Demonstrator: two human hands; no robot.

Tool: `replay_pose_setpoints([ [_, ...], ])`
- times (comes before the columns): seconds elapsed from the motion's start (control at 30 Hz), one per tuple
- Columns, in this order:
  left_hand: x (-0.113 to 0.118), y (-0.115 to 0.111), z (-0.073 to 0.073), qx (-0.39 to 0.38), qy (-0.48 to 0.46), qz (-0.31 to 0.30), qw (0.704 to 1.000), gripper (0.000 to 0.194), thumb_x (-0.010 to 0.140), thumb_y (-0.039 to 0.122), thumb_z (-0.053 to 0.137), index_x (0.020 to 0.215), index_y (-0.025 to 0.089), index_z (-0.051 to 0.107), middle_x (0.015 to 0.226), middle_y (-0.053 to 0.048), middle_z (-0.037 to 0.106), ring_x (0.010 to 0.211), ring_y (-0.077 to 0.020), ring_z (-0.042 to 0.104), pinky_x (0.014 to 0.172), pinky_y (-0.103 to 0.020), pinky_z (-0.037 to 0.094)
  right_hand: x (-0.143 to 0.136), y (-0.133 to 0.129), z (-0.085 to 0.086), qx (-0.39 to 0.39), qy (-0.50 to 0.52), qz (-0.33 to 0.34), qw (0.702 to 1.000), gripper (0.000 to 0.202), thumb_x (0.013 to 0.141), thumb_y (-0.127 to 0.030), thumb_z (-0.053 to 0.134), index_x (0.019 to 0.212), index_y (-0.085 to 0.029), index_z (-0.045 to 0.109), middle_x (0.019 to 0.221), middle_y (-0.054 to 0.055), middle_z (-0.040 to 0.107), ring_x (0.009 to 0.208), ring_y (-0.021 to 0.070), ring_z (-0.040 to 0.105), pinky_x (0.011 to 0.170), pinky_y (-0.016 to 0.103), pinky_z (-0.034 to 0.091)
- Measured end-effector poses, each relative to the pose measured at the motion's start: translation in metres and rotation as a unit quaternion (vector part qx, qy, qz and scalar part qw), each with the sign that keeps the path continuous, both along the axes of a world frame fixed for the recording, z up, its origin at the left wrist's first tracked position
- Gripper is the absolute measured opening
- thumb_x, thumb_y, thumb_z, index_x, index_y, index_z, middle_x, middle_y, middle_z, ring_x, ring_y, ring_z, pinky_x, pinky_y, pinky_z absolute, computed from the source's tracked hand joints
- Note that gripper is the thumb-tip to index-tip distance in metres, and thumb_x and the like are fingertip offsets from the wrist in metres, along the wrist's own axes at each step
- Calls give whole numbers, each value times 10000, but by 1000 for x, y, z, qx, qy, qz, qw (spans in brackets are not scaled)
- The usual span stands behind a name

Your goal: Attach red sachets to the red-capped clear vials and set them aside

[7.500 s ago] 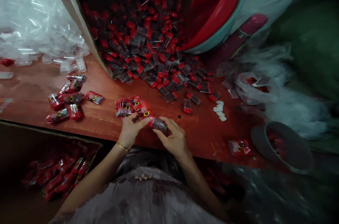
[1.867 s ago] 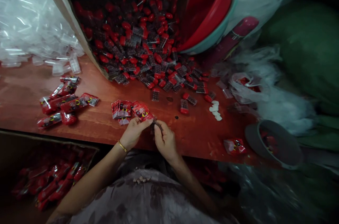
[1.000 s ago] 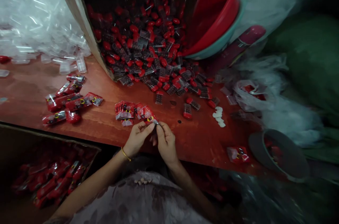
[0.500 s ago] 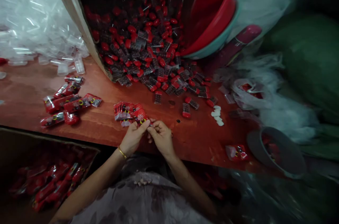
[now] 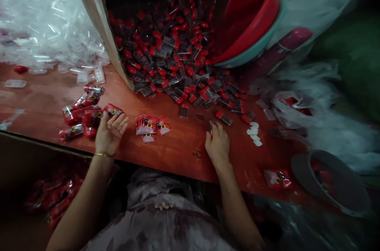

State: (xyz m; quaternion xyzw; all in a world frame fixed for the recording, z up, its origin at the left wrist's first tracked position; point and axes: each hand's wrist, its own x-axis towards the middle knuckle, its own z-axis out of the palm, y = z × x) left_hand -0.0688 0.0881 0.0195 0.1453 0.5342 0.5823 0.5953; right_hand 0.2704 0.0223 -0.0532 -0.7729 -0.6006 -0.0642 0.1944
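Observation:
My left hand (image 5: 110, 134) is palm up with its fingers loosely spread, at the right side of a pile of red printed packets (image 5: 74, 114). Its fingertips are by one shiny packet (image 5: 113, 109) and do not appear to grip it. My right hand (image 5: 218, 142) is closed on a small clear container with a red end, mostly hidden by the fingers. Another such container (image 5: 224, 118) lies just beyond it. Between my hands lies a fanned stack of red printed cards or sleeves (image 5: 145, 123), with a separate one (image 5: 163, 126) at its right.
A tipped cardboard box (image 5: 109, 33) spills red-capped containers (image 5: 184, 73). Stacked red (image 5: 252, 9) and teal basins lean beside it. Clear plastic pieces (image 5: 59, 37) heap at left. White pieces (image 5: 254, 134), a packet (image 5: 278, 179) and a grey bowl (image 5: 305, 175) are at right.
My hands were together at the cards, working on a small red item. They have parted: the left went to the packet pile, the right to a red-ended container. The view has shifted slightly.

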Motion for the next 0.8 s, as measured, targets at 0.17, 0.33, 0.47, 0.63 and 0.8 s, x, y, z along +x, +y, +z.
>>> replay_pose_setpoints([
  [0.17, 69, -16, -20, 220, 517, -197, 804, 366, 735, 395, 640, 1047, 204, 648, 1254, -128, 578, 1237, -301, 449, 1052, -508, 289, -30, -13, -9, 49, -13, 21, 998, 416, 882, -322, 395, 1239, -127, 479, 1288, 192, 483, 1211, 329, 404, 952, 503, 352],
  [0.33, 91, -15, -44, 274, 709, -294, 580, 274, 818, 337, 545, 1044, 256, 676, 1331, -115, 512, 1325, -350, 302, 1063, -598, 171, -30, -14, -9, 88, -6, 32, 996, 366, 884, -325, 414, 1181, -147, 535, 1264, 175, 514, 1231, 310, 404, 961, 493, 352],
  [0.47, 94, -23, -51, 290, 713, -283, 572, 269, 846, 297, 494, 1031, 260, 685, 1283, -109, 558, 1326, -347, 301, 1058, -606, 159, -37, -17, 2, 127, 16, 55, 990, 263, 877, -286, 452, 1036, -164, 622, 1189, 138, 591, 1175, 278, 472, 968, 455, 352],
  [0.63, 114, -30, -45, 294, 695, -264, 600, 295, 857, 351, 477, 1066, 275, 672, 1300, -121, 540, 1301, -348, 348, 1043, -599, 178, -74, -12, 21, 113, 199, 120, 966, 272, 875, -322, 475, 1047, -163, 612, 1028, 113, 663, 926, 205, 594, 849, 349, 444],
  [0.8, 126, -31, -35, 318, 646, -286, 632, 318, 856, 297, 472, 1129, 265, 632, 1316, -102, 531, 1312, -320, 340, 1057, -568, 175, -85, 2, 20, 53, 399, 66, 913, 297, 835, -442, 513, 893, -170, 616, 742, 29, 657, 609, 135, 566, 590, 247, 446],
])
